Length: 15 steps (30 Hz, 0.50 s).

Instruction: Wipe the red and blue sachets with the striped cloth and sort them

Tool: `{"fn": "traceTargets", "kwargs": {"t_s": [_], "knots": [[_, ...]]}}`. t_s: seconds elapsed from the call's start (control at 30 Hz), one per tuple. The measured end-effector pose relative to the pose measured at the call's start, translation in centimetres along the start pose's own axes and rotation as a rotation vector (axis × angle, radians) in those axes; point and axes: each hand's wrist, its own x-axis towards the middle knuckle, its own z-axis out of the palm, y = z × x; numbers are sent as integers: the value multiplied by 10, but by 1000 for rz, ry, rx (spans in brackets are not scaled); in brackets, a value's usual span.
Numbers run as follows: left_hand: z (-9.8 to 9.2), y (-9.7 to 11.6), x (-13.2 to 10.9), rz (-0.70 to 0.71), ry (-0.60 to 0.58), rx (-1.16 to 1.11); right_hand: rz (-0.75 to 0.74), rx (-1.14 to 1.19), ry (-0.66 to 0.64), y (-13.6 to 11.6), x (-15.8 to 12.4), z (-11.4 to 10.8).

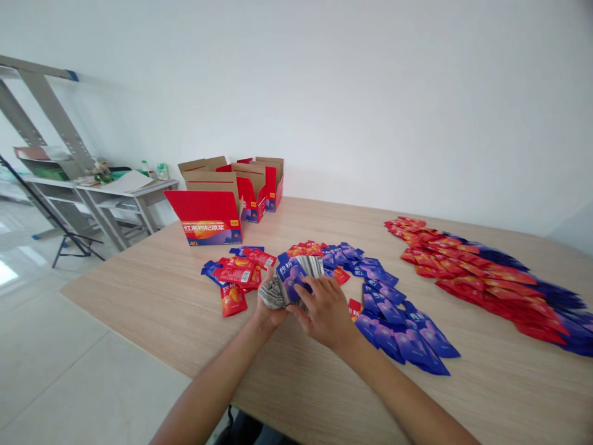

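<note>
My left hand [269,312] grips a fanned stack of foil sachets [290,279] from below, blue faces up and silver edges showing. My right hand [324,309] lies over the stack's right side, fingers curled onto it. Both hands hover just above the wooden table [152,296]. Loose red sachets [236,275] lie to the left of my hands. A curved row of blue sachets [398,327] runs to the right.
A long heap of red and blue sachets [486,278] covers the table's right part. Three open red cartons [208,216] stand at the far left end. Beyond the table's left edge are metal shelving [92,191] and a black tripod [69,238] on a tiled floor.
</note>
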Motion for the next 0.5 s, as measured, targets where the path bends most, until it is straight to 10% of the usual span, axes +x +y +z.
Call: {"fn": "traceTargets", "kwargs": {"t_s": [0.5], "knots": [[18,-32,-21,-283,-86,102,149,-33,-58,5,6,-7]]}}
